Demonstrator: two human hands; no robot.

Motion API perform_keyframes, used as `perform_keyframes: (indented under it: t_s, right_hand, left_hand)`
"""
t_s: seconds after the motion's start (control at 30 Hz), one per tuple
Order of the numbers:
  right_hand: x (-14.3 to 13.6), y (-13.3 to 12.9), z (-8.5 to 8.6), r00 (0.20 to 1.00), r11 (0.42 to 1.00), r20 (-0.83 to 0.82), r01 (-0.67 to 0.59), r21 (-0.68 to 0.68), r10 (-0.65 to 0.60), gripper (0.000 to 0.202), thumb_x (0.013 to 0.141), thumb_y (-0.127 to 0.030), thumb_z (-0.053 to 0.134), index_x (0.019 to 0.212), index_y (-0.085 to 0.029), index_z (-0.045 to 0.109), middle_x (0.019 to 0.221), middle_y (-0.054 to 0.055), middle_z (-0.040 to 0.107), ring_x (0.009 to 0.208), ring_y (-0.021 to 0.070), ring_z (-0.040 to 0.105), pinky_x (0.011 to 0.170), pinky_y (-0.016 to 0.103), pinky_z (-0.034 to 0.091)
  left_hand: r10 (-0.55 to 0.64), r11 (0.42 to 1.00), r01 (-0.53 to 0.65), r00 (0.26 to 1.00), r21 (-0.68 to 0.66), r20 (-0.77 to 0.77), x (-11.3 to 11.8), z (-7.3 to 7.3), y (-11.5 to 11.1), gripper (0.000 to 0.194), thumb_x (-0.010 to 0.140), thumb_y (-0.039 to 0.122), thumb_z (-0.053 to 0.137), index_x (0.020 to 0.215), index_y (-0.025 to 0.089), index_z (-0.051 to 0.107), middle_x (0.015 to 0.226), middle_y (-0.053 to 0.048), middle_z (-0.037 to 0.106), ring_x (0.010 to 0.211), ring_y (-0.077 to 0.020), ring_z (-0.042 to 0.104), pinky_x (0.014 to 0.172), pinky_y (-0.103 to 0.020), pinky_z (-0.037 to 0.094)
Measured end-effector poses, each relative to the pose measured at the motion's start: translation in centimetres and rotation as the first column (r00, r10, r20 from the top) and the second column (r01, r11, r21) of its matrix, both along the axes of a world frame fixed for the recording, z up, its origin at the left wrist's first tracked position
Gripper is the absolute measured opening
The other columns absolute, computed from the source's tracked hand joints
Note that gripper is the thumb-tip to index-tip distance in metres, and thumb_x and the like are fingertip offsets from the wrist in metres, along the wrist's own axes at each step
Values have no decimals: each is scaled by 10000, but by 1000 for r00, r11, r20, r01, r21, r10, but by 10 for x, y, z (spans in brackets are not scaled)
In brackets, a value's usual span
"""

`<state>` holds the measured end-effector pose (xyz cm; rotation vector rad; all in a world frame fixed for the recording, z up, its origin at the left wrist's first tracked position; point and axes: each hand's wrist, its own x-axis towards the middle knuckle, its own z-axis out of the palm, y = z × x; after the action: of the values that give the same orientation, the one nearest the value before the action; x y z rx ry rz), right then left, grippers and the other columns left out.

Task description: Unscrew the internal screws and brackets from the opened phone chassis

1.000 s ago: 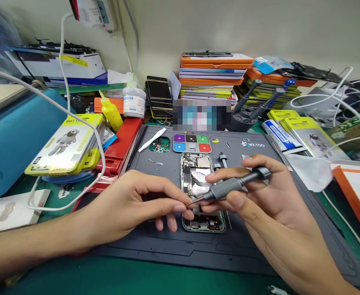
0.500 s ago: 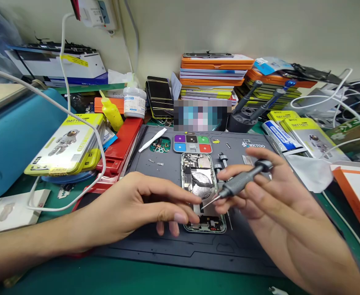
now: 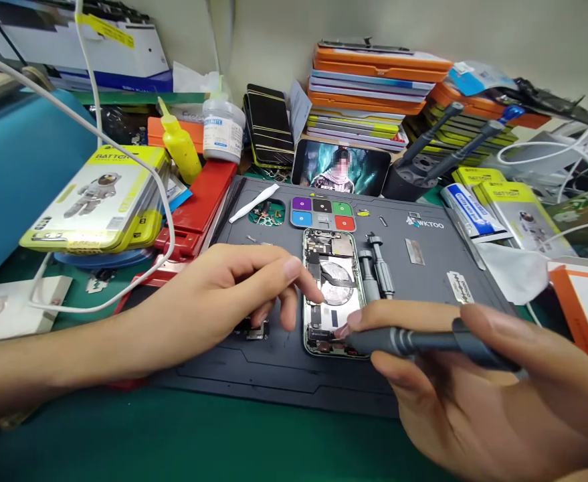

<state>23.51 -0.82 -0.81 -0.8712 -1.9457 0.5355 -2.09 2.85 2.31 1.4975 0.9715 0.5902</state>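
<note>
An opened phone body [image 3: 341, 314] lies on the dark grey work mat [image 3: 273, 375], its inner parts showing. My right hand [image 3: 454, 375] grips a dark grey screwdriver [image 3: 409, 340], held nearly level, its front end over the phone's lower part; the tip is hard to make out. My left hand [image 3: 243, 288] reaches over the phone's left edge, fingers bent and apart, one fingertip over the phone's middle, with nothing visible in it. Two more grey screwdrivers [image 3: 382, 271] lie just right of the phone. Small metal parts [image 3: 257, 331] sit below my left hand.
Behind the phone is a coloured magnetic tray [image 3: 322, 214]. A propped-up phone [image 3: 342, 167] shows a video. Battery boxes [image 3: 98, 194] and a white cable stand left. A screwdriver holder [image 3: 414, 175] stands behind; blades [image 3: 459, 288] lie right.
My right hand has lowered the screwdriver and tilted it nearer level over the phone's lower end. My left fingers have curled and moved up the phone. The view has shifted.
</note>
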Motion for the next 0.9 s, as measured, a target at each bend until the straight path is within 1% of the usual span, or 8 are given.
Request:
perform_keyframes:
  t_s: [0.1, 0.2, 0.33, 0.43, 0.53, 0.63, 0.77, 0.9]
  right_hand:
    - [0, 1, 5, 991, 1000, 131, -14, 22, 11, 316, 976, -177, 644, 1254, -311, 711, 938, 44, 822, 753, 228, 810, 735, 337, 708]
    - [2, 4, 16, 954, 996, 300, -2, 87, -24, 309, 962, -132, 643, 1235, -260, 716, 914, 39, 833, 663, 197, 794, 747, 301, 705]
    - [1, 6, 25, 910, 989, 412, -90, 115, 35, 238, 961, -109, 615, 1150, -206, 722, 890, 51, 843, 645, 169, 791, 654, 209, 679]
    - [-1, 7, 26, 898, 988, 437, -114, 109, 56, 236, 957, -102, 605, 1136, -199, 724, 861, 44, 843, 636, 160, 787, 620, 182, 667]
    - [-2, 10, 23, 906, 988, 419, -113, 103, 60, 290, 941, -87, 616, 1175, -210, 733, 873, 51, 842, 655, 184, 793, 653, 223, 689]
    - [0, 11, 20, 919, 989, 375, -143, 31, 120, 328, 936, -111, 658, 1238, -213, 731, 922, 74, 842, 688, 212, 798, 696, 272, 707]
    - [4, 10, 19, 938, 987, 309, -132, -93, 155, 437, 931, -122, 706, 1332, -298, 711, 987, 50, 842, 756, 235, 813, 757, 323, 716]
    - [5, 7, 17, 941, 983, 295, -134, -125, 166, 460, 952, -124, 685, 1369, -319, 690, 1013, 40, 841, 767, 231, 813, 759, 325, 719]
  left_hand:
    - [-1, 1000, 1, 1000, 11, -10, 0, 1, 0, 364, 1120, 476, 491, 999, 308, 789, 768, 81, 740, 608, -47, 564, 529, -134, 417]
    - [-13, 1000, 14, 1000, 11, -12, 0, 1, 1, 360, 1118, 472, 494, 987, 308, 787, 769, 85, 732, 605, -51, 555, 500, -150, 395]
    - [-44, 999, 44, 999, 31, -17, 1, 0, 1, 354, 1124, 432, 493, 979, 290, 783, 771, 94, 730, 634, -44, 561, 538, -138, 409]
    - [-60, 996, 61, 998, 64, -23, 1, 0, 2, 357, 1126, 403, 495, 970, 259, 783, 761, 94, 731, 663, -36, 589, 576, -127, 423]
    - [-50, 995, 53, 998, 82, -31, 1, 0, 2, 368, 1120, 415, 501, 969, 249, 792, 740, 87, 725, 653, -45, 594, 562, -151, 414]
    - [-43, 996, 45, 999, 81, -27, 2, -1, 1, 376, 1118, 418, 498, 971, 251, 800, 730, 81, 720, 643, -59, 594, 565, -180, 414]
    - [-44, 996, 45, 999, 71, -16, 3, -1, 1, 369, 1112, 409, 508, 962, 246, 802, 722, 67, 715, 685, -85, 638, 632, -201, 454]
    - [-47, 997, 48, 999, 64, -18, 3, 0, 1, 362, 1111, 401, 510, 956, 248, 800, 716, 75, 712, 681, -75, 635, 633, -191, 454]
